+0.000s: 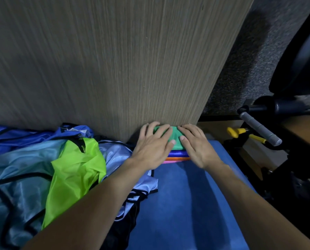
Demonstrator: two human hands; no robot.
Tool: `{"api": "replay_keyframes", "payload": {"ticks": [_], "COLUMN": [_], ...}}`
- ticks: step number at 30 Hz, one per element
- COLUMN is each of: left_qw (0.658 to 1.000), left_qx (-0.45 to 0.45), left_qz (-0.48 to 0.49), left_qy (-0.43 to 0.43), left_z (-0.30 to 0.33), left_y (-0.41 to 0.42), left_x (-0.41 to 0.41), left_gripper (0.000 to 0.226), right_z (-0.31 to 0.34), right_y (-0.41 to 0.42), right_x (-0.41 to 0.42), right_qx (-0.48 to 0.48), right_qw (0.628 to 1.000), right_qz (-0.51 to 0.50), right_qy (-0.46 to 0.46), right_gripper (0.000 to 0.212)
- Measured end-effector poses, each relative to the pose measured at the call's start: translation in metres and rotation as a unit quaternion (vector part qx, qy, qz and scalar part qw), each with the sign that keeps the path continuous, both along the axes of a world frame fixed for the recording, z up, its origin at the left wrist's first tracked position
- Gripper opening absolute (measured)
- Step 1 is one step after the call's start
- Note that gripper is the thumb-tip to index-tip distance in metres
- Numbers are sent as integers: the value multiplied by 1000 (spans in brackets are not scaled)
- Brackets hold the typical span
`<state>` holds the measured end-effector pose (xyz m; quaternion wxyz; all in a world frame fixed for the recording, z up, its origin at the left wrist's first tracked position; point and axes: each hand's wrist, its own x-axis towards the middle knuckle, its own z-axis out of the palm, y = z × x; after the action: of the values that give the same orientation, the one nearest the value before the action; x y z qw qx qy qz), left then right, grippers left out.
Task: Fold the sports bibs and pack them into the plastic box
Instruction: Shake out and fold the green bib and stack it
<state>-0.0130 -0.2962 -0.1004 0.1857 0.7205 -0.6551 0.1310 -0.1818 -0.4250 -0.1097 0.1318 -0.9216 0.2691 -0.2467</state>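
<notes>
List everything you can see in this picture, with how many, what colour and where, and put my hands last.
folded green bib: one, green, top of the stack, under both hands
folded bibs beneath: several, purple, orange and pink edges showing, stacked under the green one
lime bib: one, unfolded, on the pile to the left
blue bibs: several, light and darker blue with black trim, heaped to the left
blue surface: one, under the stack, near side
wooden panel: one, grey-brown, behind the stack
yellow-handled tool: one, to the right
grey grip: one, to the right
left hand: flat on the green bib
right hand: flat on the green bib
</notes>
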Motion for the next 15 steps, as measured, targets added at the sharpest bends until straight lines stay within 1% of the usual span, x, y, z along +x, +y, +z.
{"api": "replay_keyframes", "payload": {"ticks": [2, 4, 6, 8, 9, 11, 13, 15], "left_qw": [998, 992, 988, 986, 986, 987, 990, 990], "left_qx": [44, 102, 111, 107, 106, 99, 86, 80], "left_qz": [-34, -49, -44, -37, -36, -41, -59, -72], "left_qy": [-35, -64, -99, -118, -123, -122, -100, -94], "left_z": [5, 5, 7, 9, 10, 8, 6, 3], "left_y": [3, 3, 0, -1, -2, -4, -4, -1], "left_x": [-3, 1, 4, 2, 0, 0, 5, 12], "left_gripper": [79, 87, 85, 79, 76, 74, 76, 83], "right_z": [8, 18, 27, 30, 30, 29, 28, 30], "right_y": [-1, 0, 1, -1, -2, -3, -4, -3], "right_x": [-5, -11, -18, -22, -22, -22, -22, -23], "right_qx": [-23, -41, -89, -149, -174, -192, -183, -165], "right_qw": [998, 990, 976, 959, 953, 949, 950, 954], "right_qz": [4, 7, 9, 10, 9, 6, 6, 13], "right_qy": [54, 132, 198, 239, 248, 249, 252, 251], "right_gripper": [74, 87, 94, 91, 90, 89, 89, 95]}}
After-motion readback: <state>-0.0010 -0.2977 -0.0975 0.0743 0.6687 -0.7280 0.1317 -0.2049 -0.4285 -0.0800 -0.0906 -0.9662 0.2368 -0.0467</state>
